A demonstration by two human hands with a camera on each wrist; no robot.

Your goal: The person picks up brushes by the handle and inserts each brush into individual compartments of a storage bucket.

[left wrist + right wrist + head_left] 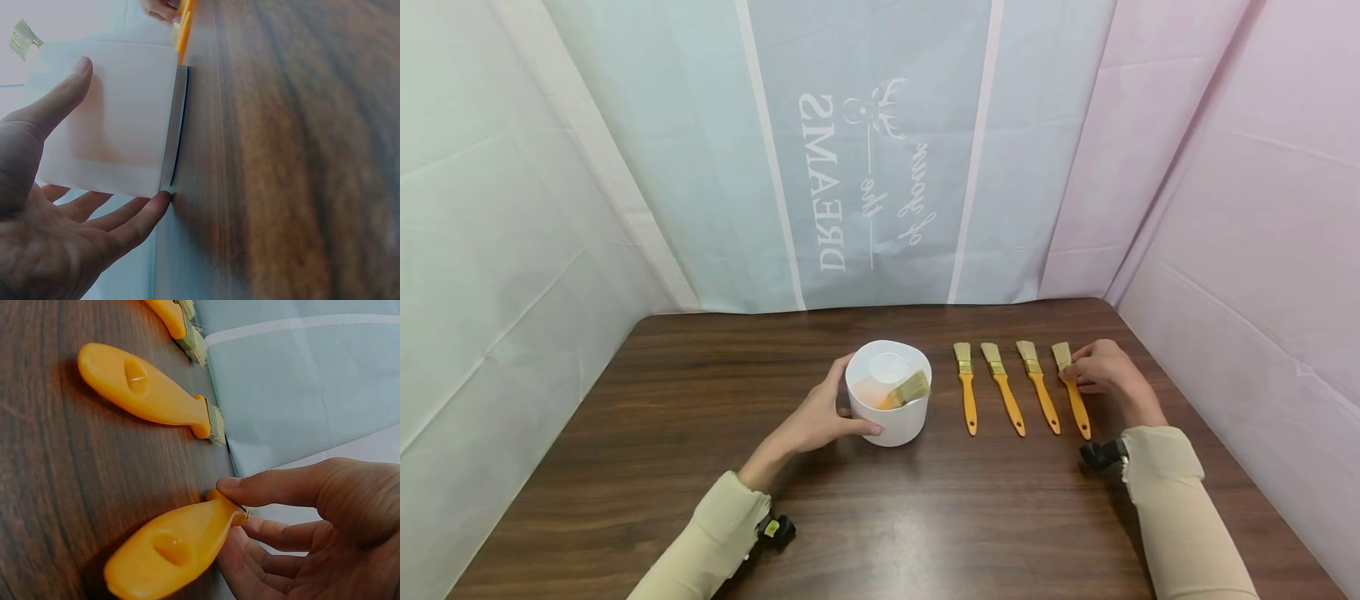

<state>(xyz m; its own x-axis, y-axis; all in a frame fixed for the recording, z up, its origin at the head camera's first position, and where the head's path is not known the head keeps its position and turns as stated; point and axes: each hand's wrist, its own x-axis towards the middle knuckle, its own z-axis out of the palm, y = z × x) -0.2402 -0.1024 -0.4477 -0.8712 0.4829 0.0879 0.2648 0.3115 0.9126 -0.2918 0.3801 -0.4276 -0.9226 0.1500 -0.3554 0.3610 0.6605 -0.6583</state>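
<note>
"How did your grip stand?"

"My left hand [820,417] held the white tub [898,427] between thumb and fingers. My right hand [1105,367] pinched the rightmost brush [1078,410] near its bristles."

"And progress?"

"A single brush [912,389] leaned inside the tub, bristles at the rim; I judged that portion complete. Four were left outside: the pinched one, and three other brushes [1004,389] lying untouched on the table [880,517], between it and the tub."

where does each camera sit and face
Head: head-worn, looking forward and down at white container and brushes; left hand, right hand, sleeves show.
Left wrist: worn there, facing the container's side; left hand shows, right hand partly.
Right wrist: worn there, facing rightmost brush; right hand shows.
Head and right wrist both show right hand pinching rightmost brush.
</note>
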